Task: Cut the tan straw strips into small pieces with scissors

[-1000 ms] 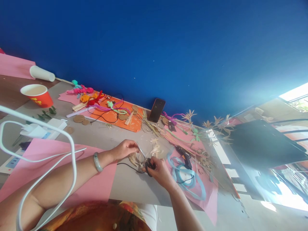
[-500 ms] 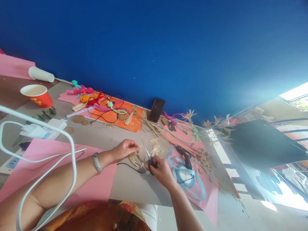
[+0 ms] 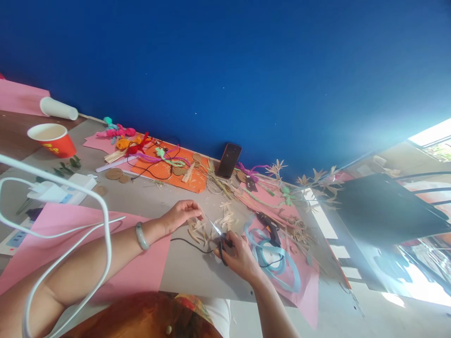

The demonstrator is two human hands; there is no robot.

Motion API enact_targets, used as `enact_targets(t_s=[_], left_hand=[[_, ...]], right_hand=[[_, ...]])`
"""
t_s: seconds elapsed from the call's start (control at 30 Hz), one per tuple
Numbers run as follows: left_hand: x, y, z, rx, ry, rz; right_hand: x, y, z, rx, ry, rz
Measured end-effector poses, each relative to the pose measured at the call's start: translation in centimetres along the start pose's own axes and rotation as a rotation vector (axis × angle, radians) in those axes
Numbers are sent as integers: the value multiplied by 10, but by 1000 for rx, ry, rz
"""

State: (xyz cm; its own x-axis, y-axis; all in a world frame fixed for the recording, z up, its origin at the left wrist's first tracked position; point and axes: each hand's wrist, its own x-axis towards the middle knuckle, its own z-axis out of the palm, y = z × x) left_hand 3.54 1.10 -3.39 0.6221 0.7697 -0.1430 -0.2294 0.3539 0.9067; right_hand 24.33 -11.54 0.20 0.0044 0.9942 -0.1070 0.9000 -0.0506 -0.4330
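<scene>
My right hand grips black-handled scissors, a finger and thumb in the loops. Their blades point up and left, with the tips close to the fingertips of my left hand. That hand is pinched together above the table; whatever is between the fingers is too small to make out. A pale bangle circles my left wrist. Below the blades lie dry, straw-coloured leaf scraps. More dry husks lie just behind the scissors.
A glue gun and a coiled pale-blue ribbon lie at right on pink paper. A phone leans against the blue wall. At left are a red paper cup, a power strip and a white cable looping across the foreground.
The scissors have swung left, so their tips now meet the area of my left fingertips. Their handle loops have spread apart. My left hand has risen slightly.
</scene>
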Motion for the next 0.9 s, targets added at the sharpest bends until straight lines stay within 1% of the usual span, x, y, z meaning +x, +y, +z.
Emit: enact_targets(t_s=[0.13, 0.3, 0.5, 0.9], left_hand=[[0, 0, -1, -31, -5, 23], [1, -2, -2, -68, -2, 20], [3, -5, -2, -90, 11, 16], [4, -6, -3, -94, -3, 21]], right_hand=[[1, -7, 0, 6, -26, -16], [5, -15, 3, 31, -12, -31], [7, -14, 7, 61, 22, -67], [9, -15, 9, 88, 6, -56]])
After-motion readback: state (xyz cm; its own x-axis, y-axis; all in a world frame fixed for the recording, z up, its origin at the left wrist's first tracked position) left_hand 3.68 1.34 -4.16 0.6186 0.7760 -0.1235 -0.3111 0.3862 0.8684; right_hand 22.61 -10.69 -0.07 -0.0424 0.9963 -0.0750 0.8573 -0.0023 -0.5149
